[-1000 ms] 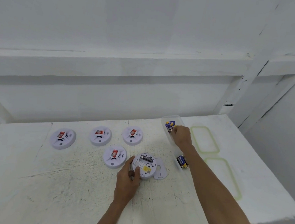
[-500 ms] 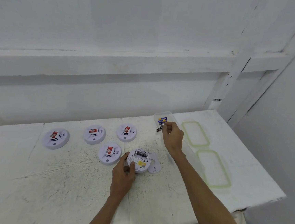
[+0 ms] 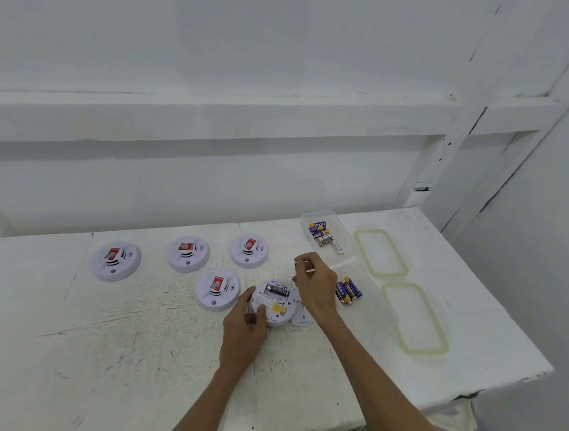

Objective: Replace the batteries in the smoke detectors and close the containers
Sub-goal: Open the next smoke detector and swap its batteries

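Observation:
An upturned smoke detector (image 3: pixel 273 305) lies on the white table with one battery (image 3: pixel 278 289) in its open compartment. My left hand (image 3: pixel 243 335) grips its near-left rim. My right hand (image 3: pixel 314 286) hovers just right of the detector, fingers curled around a small battery that is mostly hidden. The detector's loose cover (image 3: pixel 301 317) lies under my right wrist. A clear far container (image 3: pixel 327 216) holds several batteries (image 3: pixel 321 234). A nearer clear container (image 3: pixel 374 288) holds a few blue batteries (image 3: pixel 348 291).
Several closed detectors sit face up to the left, the closest (image 3: pixel 217 288) beside my left hand. Two green-rimmed lids (image 3: pixel 381 254) (image 3: pixel 415 319) lie right of the containers. The table's front right edge (image 3: pixel 488 384) drops off; a wall stands behind.
My right hand came from the far container toward the open detector, carrying a battery. My left hand stayed on the detector. The camera view shifted.

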{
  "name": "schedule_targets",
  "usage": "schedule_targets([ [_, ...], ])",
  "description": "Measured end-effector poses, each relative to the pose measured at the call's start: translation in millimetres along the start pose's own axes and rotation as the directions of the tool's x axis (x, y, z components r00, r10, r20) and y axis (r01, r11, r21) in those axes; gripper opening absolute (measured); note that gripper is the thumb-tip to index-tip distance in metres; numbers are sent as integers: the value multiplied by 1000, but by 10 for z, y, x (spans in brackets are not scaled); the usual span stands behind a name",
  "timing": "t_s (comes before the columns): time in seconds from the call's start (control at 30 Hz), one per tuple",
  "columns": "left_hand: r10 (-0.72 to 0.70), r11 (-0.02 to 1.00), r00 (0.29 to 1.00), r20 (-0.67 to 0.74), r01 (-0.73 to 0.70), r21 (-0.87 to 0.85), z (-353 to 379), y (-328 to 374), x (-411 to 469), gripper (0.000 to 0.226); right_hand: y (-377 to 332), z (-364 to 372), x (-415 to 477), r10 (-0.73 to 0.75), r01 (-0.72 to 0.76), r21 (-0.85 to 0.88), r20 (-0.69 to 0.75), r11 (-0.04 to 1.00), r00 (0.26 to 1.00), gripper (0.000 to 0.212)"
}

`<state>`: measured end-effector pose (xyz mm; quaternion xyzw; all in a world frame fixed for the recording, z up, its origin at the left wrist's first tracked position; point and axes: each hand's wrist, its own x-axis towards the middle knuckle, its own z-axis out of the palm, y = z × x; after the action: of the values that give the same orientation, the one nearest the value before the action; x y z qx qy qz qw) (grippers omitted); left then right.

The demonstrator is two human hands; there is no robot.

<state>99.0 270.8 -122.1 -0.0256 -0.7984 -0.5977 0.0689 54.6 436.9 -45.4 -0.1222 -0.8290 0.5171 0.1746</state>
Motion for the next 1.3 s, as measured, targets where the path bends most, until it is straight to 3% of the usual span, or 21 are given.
schedule_targets([
  [0.23, 8, 1000, 1000, -10, -8, 20, 6, -24, 3, 35, 10, 9, -36, -25, 56, -108, 270, 993, 963, 19],
  [0.37, 25, 999, 1000, -18, -24, 27, 7, -8, 2, 34, 15, 60, -84, -111, 201, -219, 365, 955, 924, 10],
  [0.53, 22, 999, 1000, -19, -21, 33, 11, -52, 8, 37, 40, 77, -120, -117, 271, -326, 421, 906, 899, 10],
  [0.67, 1, 999, 1000, -15, 0, 32, 17, -76, 17, 40, 6, 58, -143, -151, 321, -309, 466, 895, 872, 20],
  [0.83, -3, 1000, 1000, 2, 3, 10, 14, -61, 16, 40, 6, -80, -44, -110, 404, -345, 630, 847, 769, 40],
  [1.03, -1, 1000, 1000, -1, 1, 8, 5, -11, 5, 37, -46, -255, 42, -84, 441, -317, 726, 840, 682, 51],
  [1.3, -4, 1000, 1000, 3, 4, 0, -1, 27, -5, 36, -90, -233, 229, -38, 396, -311, 745, 864, 666, 35],
])
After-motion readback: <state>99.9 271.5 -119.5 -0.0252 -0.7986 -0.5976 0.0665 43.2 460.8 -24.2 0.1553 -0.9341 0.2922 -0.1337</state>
